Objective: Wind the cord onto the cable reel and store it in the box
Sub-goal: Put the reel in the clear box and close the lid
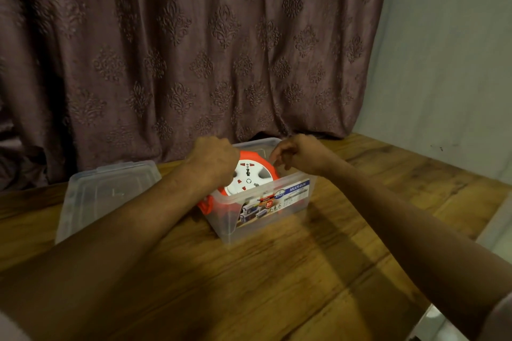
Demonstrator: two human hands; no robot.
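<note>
An orange cable reel [250, 174] with a white socket face sits tilted inside a clear plastic box [277, 199] on the wooden table. My left hand [212, 159] is closed on the reel's upper left edge. My right hand [299, 153] hovers at the reel's upper right rim, fingers curled, touching or nearly touching the orange edge. A bit of orange cord [205, 206] shows through the box's left wall. The box carries a printed label on its front.
The box's clear lid [110, 194] lies on the wooden table [277, 271] to the left. A patterned brown curtain hangs right behind the box. The table's right edge runs diagonally at the right, with a pale wall beyond.
</note>
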